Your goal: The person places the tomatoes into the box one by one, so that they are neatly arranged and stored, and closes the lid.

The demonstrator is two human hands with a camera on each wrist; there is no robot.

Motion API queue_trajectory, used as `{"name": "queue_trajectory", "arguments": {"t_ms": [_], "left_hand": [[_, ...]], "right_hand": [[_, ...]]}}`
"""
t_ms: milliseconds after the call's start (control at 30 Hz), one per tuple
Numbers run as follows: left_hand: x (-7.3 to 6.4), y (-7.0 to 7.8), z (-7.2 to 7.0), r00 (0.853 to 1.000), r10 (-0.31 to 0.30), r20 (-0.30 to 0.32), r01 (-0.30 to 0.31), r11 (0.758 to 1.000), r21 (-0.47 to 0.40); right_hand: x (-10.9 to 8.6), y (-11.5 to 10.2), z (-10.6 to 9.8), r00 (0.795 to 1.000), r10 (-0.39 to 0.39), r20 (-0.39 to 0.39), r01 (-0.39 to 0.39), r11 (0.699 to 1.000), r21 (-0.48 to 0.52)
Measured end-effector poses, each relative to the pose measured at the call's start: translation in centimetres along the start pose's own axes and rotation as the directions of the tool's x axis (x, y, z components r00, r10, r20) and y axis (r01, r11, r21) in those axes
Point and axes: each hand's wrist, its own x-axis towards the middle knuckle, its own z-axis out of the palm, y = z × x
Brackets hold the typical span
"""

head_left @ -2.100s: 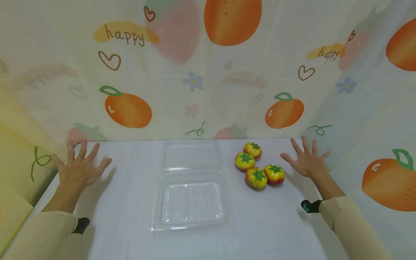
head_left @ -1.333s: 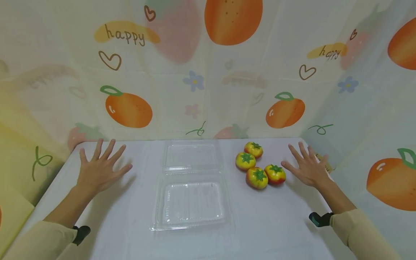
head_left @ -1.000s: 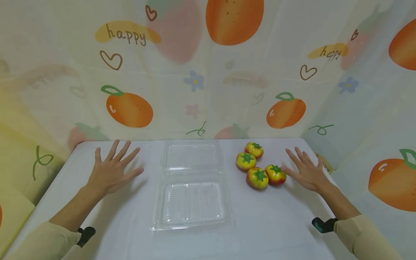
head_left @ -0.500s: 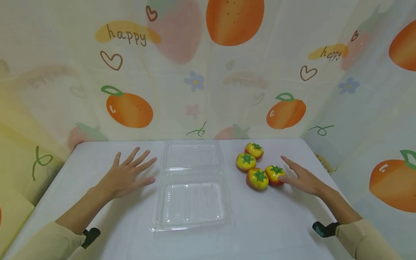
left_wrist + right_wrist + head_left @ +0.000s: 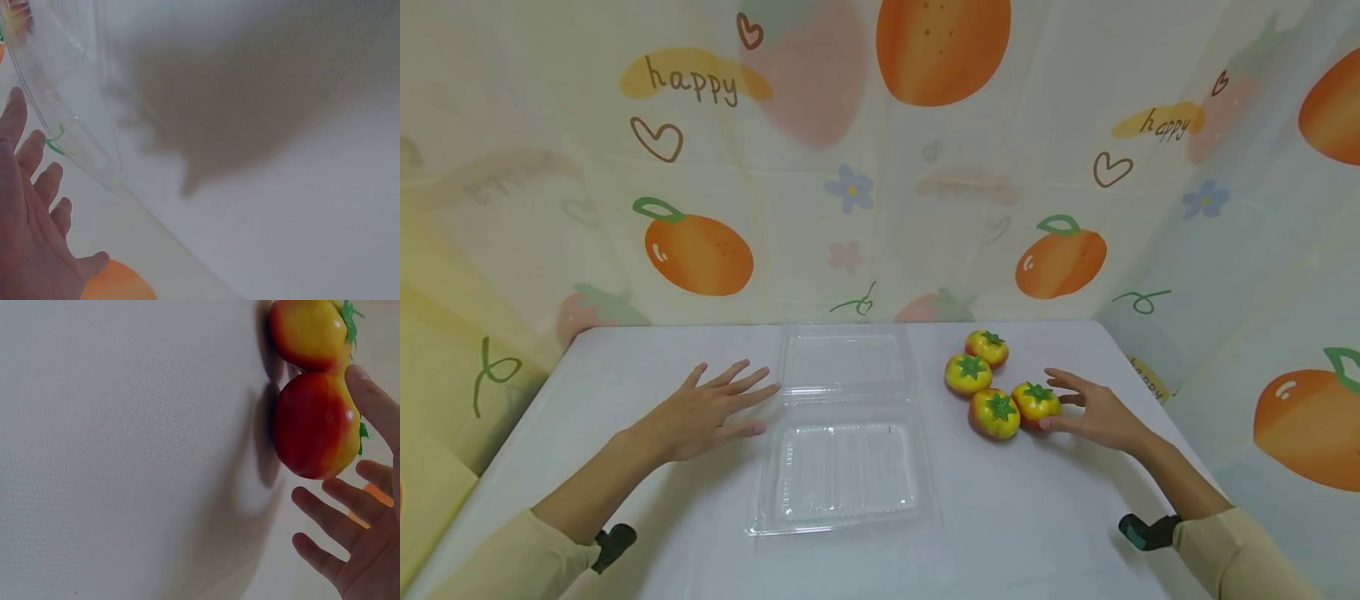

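In the head view a clear plastic clamshell box (image 5: 848,467) lies opened flat on the table, its lid (image 5: 842,360) toward the back wall. My left hand (image 5: 700,412) hovers left of the box, fingers spread, fingertips right by its left edge. To the right of the box sit several yellow-and-red tomatoes (image 5: 967,374) with green star-shaped leaves. My right hand (image 5: 1097,412) is at the rightmost tomato (image 5: 1037,403), thumb tip overlapping its near right side and the other fingers bent loosely behind it. The right wrist view shows this tomato (image 5: 315,425) between thumb and fingers, ungripped.
A white cloth covers the table (image 5: 1000,533). Behind it and at the sides hangs a curtain (image 5: 880,233) printed with fruit, hearts and words. Black straps (image 5: 613,546) show at the sleeve cuffs.
My left hand has moved rightward from the table's left side to the box. The right hand has turned in, and its fingers have bent toward the rightmost tomato. Box and tomatoes stay put.
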Motion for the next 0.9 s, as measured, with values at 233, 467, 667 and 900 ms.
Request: {"name": "queue_trajectory", "arguments": {"t_ms": [233,467,667,900], "left_hand": [[0.11,0.49,-0.45,0.998,-0.006,0.059,0.008,0.999,-0.035],[0.27,0.66,-0.53,0.995,-0.011,0.096,0.015,0.999,-0.045],[0.39,0.58,-0.60,0.994,-0.004,0.105,0.007,1.000,-0.028],[0.49,0.74,-0.66,0.994,0.014,0.109,-0.014,1.000,0.003]], "right_hand": [[0.16,0.03,-0.05,1.000,-0.001,0.030,0.000,1.000,0.029],[0.12,0.06,-0.23,0.999,-0.022,0.036,0.021,0.999,0.038],[0.23,-0.06,-0.42,0.998,-0.046,0.039,0.044,0.998,0.041],[0.15,-0.06,-0.49,0.997,-0.066,0.041,0.065,0.997,0.041]]}}
